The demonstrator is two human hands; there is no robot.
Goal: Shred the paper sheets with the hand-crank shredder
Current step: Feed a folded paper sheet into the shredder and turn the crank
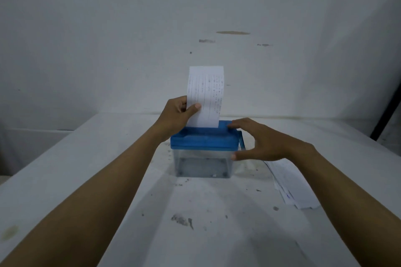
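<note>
Paper sheet: upright, its lower edge at the blue top of the shredder.
Handling: light and floppy, I think; hold it low by a side edge.
Left hand: pinches the sheet's left edge.
Right hand: spread wide, fingertips on the top, grasping nothing.

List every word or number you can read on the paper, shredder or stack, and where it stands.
Nothing can be quoted.
Upright white ruled paper sheet in the left hand: handwritten columns, too blurred to read.
Stack of white paper sheets: blue marks, too small to read.
Blue-lidded clear plastic shredder: no label visible.
</note>
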